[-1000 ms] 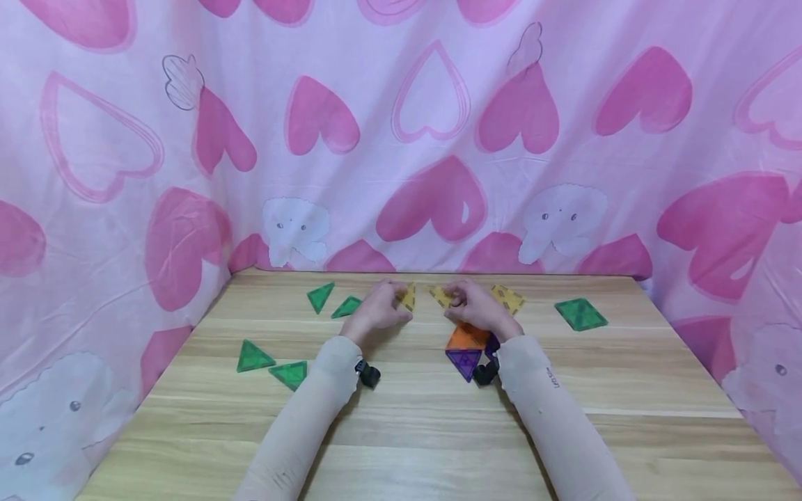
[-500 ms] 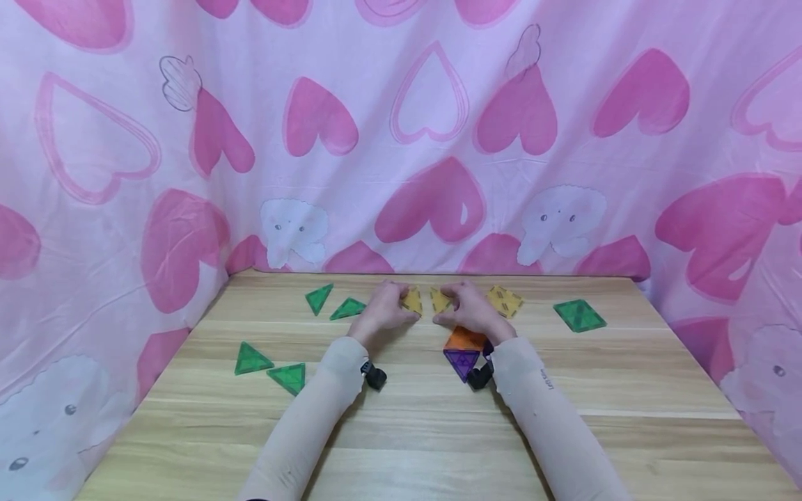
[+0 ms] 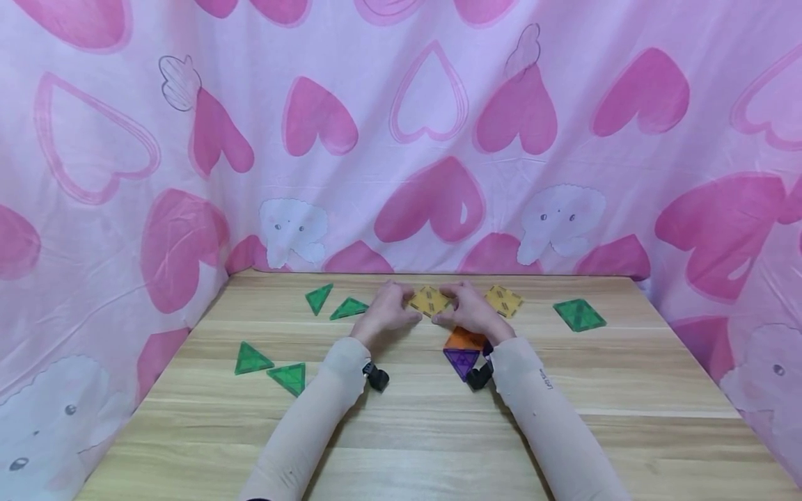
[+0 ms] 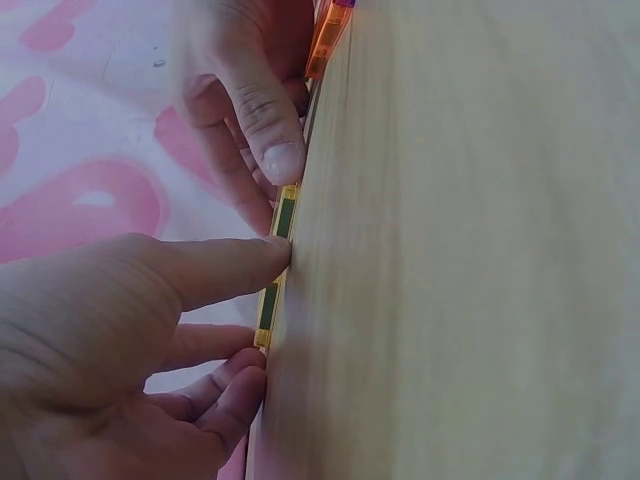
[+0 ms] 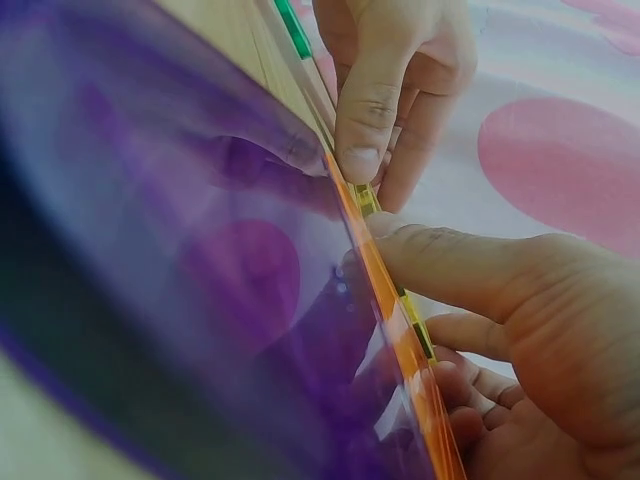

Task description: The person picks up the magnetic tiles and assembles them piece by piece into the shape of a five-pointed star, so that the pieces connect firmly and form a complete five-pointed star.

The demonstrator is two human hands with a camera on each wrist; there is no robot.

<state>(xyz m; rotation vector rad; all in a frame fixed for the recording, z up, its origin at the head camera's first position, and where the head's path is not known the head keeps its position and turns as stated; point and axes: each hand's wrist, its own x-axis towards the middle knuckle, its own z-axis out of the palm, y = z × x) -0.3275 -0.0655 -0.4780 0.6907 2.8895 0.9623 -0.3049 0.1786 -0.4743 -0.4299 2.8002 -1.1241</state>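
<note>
Left hand (image 3: 386,307) and right hand (image 3: 470,307) facing off near far edge of wood-grain table (image 3: 413,438). Thumb and fingers of each pinching two yellow see-through plastic triangle tiles (image 3: 430,301), pushed together diamond-style between them. Yellow plastic diamond (image 3: 504,301) just right of right hand. Orange plastic tile (image 3: 464,339) touching purple plastic triangle (image 3: 461,362), near right wrist. Green plastic triangles (image 3: 252,358) off left, btw.

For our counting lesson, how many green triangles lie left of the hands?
4: back triangle, second triangle beside the left hand, leftmost triangle, and nearest triangle. Others may be hidden.
</note>
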